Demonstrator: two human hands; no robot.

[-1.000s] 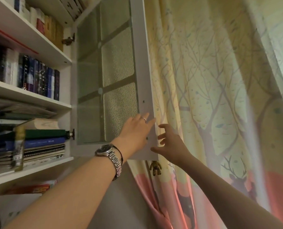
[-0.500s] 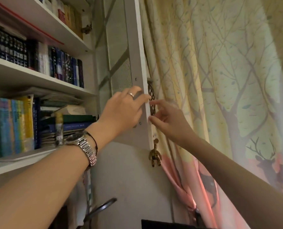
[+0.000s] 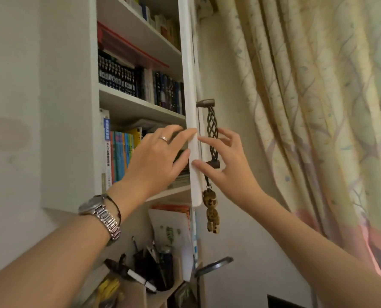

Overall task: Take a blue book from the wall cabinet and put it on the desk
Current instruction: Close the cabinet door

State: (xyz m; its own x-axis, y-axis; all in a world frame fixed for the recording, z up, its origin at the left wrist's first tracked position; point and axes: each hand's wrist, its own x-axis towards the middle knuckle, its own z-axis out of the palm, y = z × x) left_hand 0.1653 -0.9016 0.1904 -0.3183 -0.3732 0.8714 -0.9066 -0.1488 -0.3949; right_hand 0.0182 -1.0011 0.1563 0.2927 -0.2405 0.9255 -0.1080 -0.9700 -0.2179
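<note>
Both hands' spread fingers, left hand (image 3: 156, 156) and right hand (image 3: 227, 165), touch the cabinet door (image 3: 190, 107) edge, apparently ungripped, beside curtains (image 3: 318, 107).

A home study corner, seen from where I'm watching.

I read this as a lived-in room in someone's home: a white wall cabinet (image 3: 69, 107) packed with rows of books (image 3: 138, 83) on several shelves, its door (image 3: 191, 107) seen edge-on with a twisted metal handle (image 3: 213, 132) from which a small bear charm (image 3: 211, 213) dangles. To the right hangs a pale curtain (image 3: 318, 96) printed with trees. Below the cabinet I see a pen holder (image 3: 156, 270) crammed with pens and markers, which suggests a desk area.
</note>
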